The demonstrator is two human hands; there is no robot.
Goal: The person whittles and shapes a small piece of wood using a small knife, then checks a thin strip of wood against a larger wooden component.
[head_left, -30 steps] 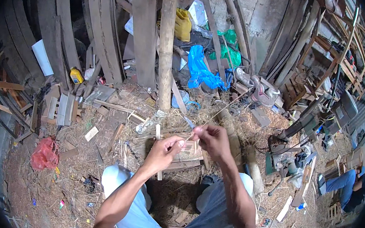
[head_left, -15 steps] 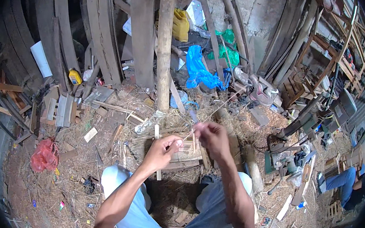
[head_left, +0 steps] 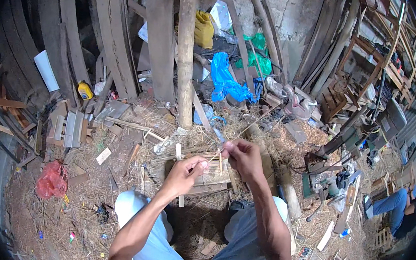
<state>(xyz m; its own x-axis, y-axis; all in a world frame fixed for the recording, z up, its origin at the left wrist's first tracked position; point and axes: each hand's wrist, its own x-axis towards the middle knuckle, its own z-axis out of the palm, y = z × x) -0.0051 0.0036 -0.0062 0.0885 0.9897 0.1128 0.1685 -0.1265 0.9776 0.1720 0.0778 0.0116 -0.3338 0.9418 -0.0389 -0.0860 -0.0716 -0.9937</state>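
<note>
With the left hand [head_left: 183, 176], pinches 1 thin strip [head_left: 214, 156], stretched toward the right hand [head_left: 245, 160]. With that one, clamps 1 knife [head_left: 219, 135], blade pointing away. Works above 1 wooden board [head_left: 206, 188], with 1 upright pole [head_left: 185, 62] beyond the left hand and 1 blue bag [head_left: 224, 81] beyond the right.

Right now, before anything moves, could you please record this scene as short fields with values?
Left hand: thumb and fingers pinch a thin pale strip
Right hand: fingers closed near the strip's other end; a narrow grey blade projects from this grip
Below the hands: a wooden board
Left ground: a crumpled red plastic bag
Ahead: an upright bamboo pole, with a blue plastic bag to its right
Far right: another person's jeans-clad leg
Unclear: strip's material; blade's handle, hidden
</note>
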